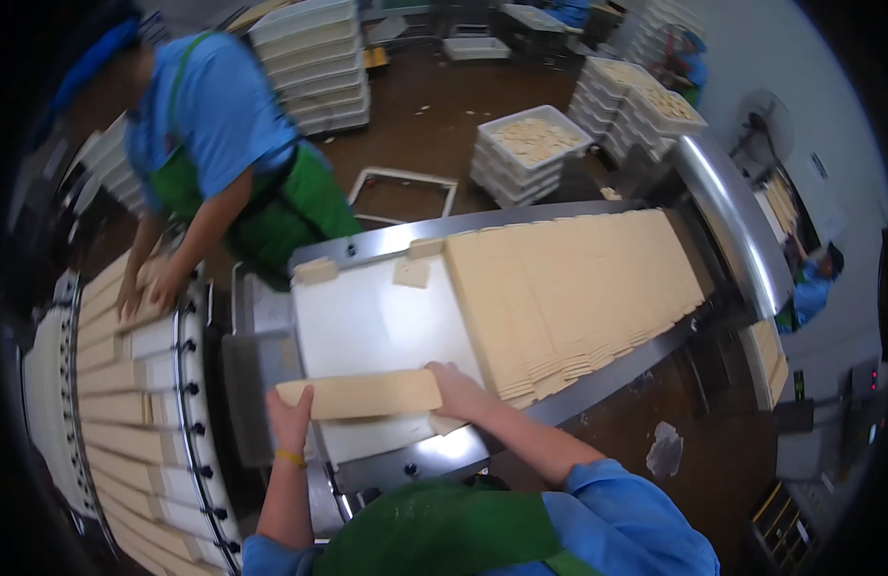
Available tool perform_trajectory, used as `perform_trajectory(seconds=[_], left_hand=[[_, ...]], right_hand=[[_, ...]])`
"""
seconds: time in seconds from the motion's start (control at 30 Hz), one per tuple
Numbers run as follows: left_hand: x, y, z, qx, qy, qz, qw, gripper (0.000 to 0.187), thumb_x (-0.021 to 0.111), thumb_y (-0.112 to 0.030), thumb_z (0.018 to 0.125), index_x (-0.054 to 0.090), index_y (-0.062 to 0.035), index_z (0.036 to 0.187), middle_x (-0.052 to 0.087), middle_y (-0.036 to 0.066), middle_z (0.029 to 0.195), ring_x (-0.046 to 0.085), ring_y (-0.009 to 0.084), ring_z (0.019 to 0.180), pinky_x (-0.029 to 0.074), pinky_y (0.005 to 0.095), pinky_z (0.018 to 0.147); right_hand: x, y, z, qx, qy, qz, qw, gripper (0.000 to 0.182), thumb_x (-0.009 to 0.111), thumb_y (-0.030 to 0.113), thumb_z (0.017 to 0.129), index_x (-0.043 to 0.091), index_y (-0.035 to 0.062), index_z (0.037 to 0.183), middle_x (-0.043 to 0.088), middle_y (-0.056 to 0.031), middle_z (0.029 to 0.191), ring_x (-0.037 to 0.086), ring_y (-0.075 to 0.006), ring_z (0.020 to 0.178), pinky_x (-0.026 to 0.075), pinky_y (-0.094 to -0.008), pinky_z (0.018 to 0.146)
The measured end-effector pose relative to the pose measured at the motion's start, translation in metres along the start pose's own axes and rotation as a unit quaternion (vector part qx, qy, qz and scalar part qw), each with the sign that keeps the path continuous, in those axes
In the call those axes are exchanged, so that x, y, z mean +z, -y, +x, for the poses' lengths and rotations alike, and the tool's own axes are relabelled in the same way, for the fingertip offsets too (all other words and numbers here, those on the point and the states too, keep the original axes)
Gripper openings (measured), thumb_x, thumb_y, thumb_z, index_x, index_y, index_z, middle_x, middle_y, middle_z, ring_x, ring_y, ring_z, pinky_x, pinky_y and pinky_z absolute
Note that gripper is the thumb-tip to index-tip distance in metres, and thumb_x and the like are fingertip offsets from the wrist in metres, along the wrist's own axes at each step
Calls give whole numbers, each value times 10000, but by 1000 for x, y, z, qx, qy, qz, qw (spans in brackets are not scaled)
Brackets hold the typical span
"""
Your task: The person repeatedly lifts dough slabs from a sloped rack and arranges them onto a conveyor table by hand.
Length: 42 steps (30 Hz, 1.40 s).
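A long pale dough strip (372, 395) is stretched level between my two hands, above the near part of the white work surface (367, 322). My left hand (290, 418) grips its left end, and a yellow band circles that wrist. At the strip's right end my right hand (455, 392) has its fingers closed on it. A dough piece lies just under my right hand. Overlapping dough sheets (569, 288) cover the surface to the right. Small dough pieces (411, 273) rest at the far edge of the white surface.
Left, a curved conveyor (189, 422) carries dough strips, and a co-worker (223, 144) in a green apron leans over it. Stacked white trays (314, 67) stand behind. Another tray stack (521, 178) holds dough pieces. A metal machine cover (737, 226) rises at right.
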<state>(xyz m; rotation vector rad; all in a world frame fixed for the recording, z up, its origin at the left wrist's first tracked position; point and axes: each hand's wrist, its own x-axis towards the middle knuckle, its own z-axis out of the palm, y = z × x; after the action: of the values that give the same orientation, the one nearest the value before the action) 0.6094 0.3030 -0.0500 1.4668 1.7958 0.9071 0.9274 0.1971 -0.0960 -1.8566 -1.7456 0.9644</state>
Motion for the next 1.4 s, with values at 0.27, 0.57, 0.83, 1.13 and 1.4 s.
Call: perform_trajectory(seconds=[0.27, 0.57, 0.83, 1.13, 1.4], left_hand=[[-177, 31, -20, 34, -199, 125, 971, 663, 778, -418, 713, 521, 5, 1154, 618, 208, 1063, 612, 345, 972, 479, 392, 843], [-463, 213, -151, -101, -386, 74, 914, 356, 551, -322, 915, 623, 14, 1008, 665, 172, 938, 634, 271, 876, 476, 334, 790], [-577, 377, -250, -179, -368, 88, 908, 349, 456, -299, 947, 609, 14, 964, 638, 192, 859, 619, 297, 833, 466, 366, 747], [-640, 403, -189, -183, -221, 264, 921, 329, 469, -325, 933, 500, 2, 908, 628, 245, 848, 595, 440, 835, 459, 500, 737], [-642, 410, -203, -34, -372, 278, 885, 345, 608, -153, 842, 560, 11, 1142, 592, 199, 1167, 542, 354, 1115, 425, 392, 962]], right_hand=[[14, 183, -2, -140, 49, -4, 989, 779, 772, 165, 683, 348, 44, 1325, 498, -210, 1116, 537, -352, 1044, 466, -403, 908], [197, 361, -77, -196, 406, 258, 855, 526, 606, 120, 900, 319, 43, 1334, 437, -134, 1221, 488, -206, 1123, 439, -323, 925], [370, 421, -195, -247, 508, 175, 806, 616, 623, 15, 809, 307, 71, 1335, 393, -153, 1254, 457, -242, 1155, 419, -336, 962], [442, 478, -214, -134, 536, 191, 811, 613, 594, -35, 815, 268, 71, 1324, 471, -126, 1142, 542, -188, 973, 479, -304, 815], [501, 507, -176, -62, 495, 288, 818, 150, 578, 22, 846, 512, 22, 981, 551, -54, 788, 590, -140, 615, 468, -266, 527]])
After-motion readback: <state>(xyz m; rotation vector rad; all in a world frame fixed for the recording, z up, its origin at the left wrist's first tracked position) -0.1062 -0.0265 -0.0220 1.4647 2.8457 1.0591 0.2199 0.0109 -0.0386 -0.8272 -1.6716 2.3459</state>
